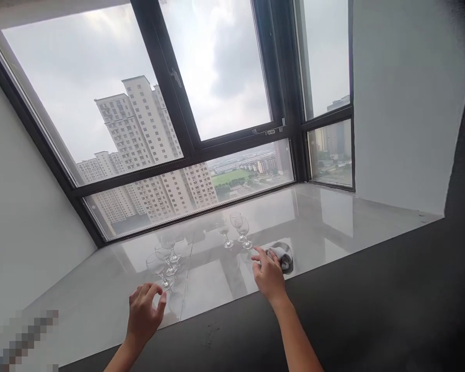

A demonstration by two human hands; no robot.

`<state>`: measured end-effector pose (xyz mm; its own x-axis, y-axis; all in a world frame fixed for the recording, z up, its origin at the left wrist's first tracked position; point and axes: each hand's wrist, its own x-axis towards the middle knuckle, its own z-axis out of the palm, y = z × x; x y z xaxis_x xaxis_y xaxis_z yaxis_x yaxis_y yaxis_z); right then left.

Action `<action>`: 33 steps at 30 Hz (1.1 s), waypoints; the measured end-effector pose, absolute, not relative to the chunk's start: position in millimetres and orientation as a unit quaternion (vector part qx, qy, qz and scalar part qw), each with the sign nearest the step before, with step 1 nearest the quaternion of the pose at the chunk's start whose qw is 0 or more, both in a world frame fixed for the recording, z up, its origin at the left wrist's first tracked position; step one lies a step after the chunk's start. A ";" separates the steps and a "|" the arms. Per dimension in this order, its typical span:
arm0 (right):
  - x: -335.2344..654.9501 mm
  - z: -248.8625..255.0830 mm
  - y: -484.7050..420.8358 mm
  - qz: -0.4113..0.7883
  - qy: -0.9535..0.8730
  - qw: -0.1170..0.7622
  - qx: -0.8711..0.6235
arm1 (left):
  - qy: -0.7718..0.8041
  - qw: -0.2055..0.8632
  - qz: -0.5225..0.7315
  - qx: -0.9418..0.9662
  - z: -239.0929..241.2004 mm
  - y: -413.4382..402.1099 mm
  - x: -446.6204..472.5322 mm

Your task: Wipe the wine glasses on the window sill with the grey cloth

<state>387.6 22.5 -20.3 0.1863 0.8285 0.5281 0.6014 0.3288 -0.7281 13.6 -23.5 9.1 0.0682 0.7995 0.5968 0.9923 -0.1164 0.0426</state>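
A glossy pale stone sill point(333, 222) is seen beneath a black-framed window point(186, 129), through which tower blocks and an overcast sky are shown. A dark surface point(372, 299) is laid along the sill's near edge.

Two groups of stemmed glasses are stood upright on the sill. A left group point(165, 261) of what appear to be three is placed at about 10 o'clock of the sill's middle. A right group point(236, 230), also seemingly three, is set at about 1 o'clock.

The left hand point(143, 315) is held open above the sill's near edge, with fingers loosely curled and apart and nothing gripped. The nearest glass point(157, 268) is found at 1 o'clock of it, its foot just beyond the fingertips. Contact cannot be made out.

The right hand point(269, 276) is stretched forward with fingers spread, not closed on anything. A crumpled grey cloth point(283, 254) is lain at its 2 o'clock, touching or just beside the fingers.

The step is judged to be a reach, with nothing lifted yet. A light pinch on the stem would be called for, since the glasses behind are stood close. The cloth would first need to be gathered into the fingers.
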 end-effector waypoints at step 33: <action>393.6 -19.3 25.8 0.121 -0.604 0.567 -0.547 | -0.524 -0.023 -0.129 -0.841 22.6 23.7 205.5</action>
